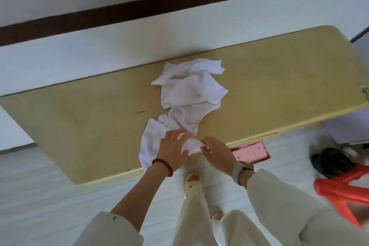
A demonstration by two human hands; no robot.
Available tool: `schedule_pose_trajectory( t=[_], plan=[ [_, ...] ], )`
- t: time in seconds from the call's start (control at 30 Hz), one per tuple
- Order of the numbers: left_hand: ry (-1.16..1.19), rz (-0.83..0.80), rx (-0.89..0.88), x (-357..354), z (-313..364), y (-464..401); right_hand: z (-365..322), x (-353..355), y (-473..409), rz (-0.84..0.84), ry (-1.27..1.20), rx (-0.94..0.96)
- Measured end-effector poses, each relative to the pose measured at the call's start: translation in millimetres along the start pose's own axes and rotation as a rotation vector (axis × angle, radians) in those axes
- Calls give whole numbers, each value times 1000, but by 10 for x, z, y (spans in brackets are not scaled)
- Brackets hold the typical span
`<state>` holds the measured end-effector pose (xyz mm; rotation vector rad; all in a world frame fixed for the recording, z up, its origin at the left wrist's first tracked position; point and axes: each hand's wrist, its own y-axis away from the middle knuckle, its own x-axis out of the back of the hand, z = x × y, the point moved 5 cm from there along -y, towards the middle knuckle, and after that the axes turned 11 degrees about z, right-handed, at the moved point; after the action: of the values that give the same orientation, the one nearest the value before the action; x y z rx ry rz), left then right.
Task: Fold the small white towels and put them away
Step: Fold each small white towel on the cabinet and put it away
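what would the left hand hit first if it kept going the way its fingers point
Likely the crumpled towels farther up the table; the left hand points up and right from the near towel. Depth is unclear.

Soft even daylight, slight blur, wide-angle distortion

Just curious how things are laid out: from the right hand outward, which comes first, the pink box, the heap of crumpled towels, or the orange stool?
From the right hand:
1. Pink box, just to its right, under the table edge.
2. Crumpled towels, up the table.
3. Orange stool, on the floor, far right.
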<state>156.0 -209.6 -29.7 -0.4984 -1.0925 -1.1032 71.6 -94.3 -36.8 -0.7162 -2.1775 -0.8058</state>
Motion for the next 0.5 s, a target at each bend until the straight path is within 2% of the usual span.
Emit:
schedule_pose_trajectory(
  t=[0.07,0.17,0.33,0.5],
  plan=[
    [-38,-43,-86,68,86,-179,-107,254,-52,43,-11,107],
    [19,-67,-132,266,261,-513,-180,740,-171,124,2,164],
    [351,-71,-113,653,647,-943,4,1530,-366,124,-165,27],
    [373,-79,-175,1001,1126,-1296,298,2443,-391,269,-263,-4]
  ],
)
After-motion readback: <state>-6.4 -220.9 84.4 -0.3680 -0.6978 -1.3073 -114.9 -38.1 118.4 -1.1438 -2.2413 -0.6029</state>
